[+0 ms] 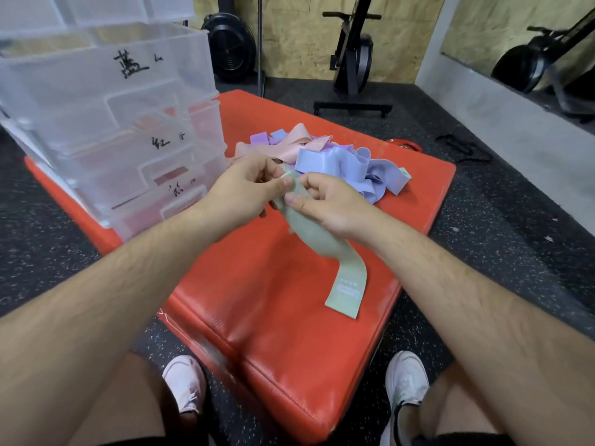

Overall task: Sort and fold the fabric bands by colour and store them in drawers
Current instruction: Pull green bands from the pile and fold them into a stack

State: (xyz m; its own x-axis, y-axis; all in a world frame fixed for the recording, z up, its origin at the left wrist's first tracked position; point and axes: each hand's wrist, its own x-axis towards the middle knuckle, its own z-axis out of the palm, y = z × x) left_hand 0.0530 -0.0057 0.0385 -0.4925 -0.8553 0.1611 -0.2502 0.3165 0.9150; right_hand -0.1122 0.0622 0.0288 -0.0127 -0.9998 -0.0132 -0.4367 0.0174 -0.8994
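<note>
The likeliest slip is the pale green flat fabric band (317,239) sliding out of true while it is being folded: only its upper end is pinched, and the long free tail curls down onto the red padded vinyl mat (273,284), so a pull on one edge could twist it or give a crooked fold. It could also go into the wrong compartment, since the clear plastic stacked drawers (106,123) carry small handwritten labels that are hard to read from here. The loose heap of pink, lilac and light blue bands (325,162) lies just beyond the hands, and a careless reach could drag it off the mat.

The left hand (240,191) and the right hand (325,204) are both closed on the green band's top end, thumbs and fingertips almost touching. The band hangs between and below them, its printed end resting on the mat toward the right forearm.
</note>
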